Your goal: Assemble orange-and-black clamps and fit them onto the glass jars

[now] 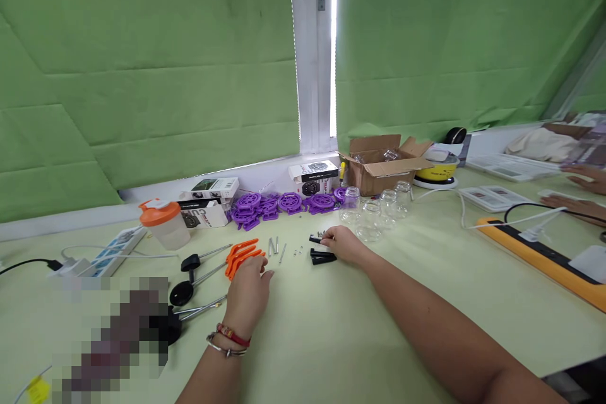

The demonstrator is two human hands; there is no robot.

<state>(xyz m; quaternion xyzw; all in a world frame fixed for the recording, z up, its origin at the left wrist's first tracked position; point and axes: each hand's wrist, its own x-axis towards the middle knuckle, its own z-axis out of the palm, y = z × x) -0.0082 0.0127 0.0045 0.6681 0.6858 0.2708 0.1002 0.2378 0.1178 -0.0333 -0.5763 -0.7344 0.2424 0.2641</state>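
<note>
My left hand (247, 285), with a red band and a silver bangle at the wrist, rests at the near edge of several orange plastic handles (243, 247). Its thumb stands apart from the fingers and nothing shows in its grasp; some fingertips are hidden. My right hand (346, 245) pinches a small black plastic piece (314, 238). Just below lie more black pieces (322, 257), and small springs (322, 233) sit behind the fingers. Between my hands are several metal rods (276, 245) and tiny metal parts (297, 252).
Purple plastic parts (290, 202) lie along the back, beside clear jars (371, 211) and an open cardboard box (381, 170). An orange-lidded shaker (165, 224) and black-ended metal rods (184, 292) are at left. An orange power strip (544, 259) and another person's hands (575, 207) are at right.
</note>
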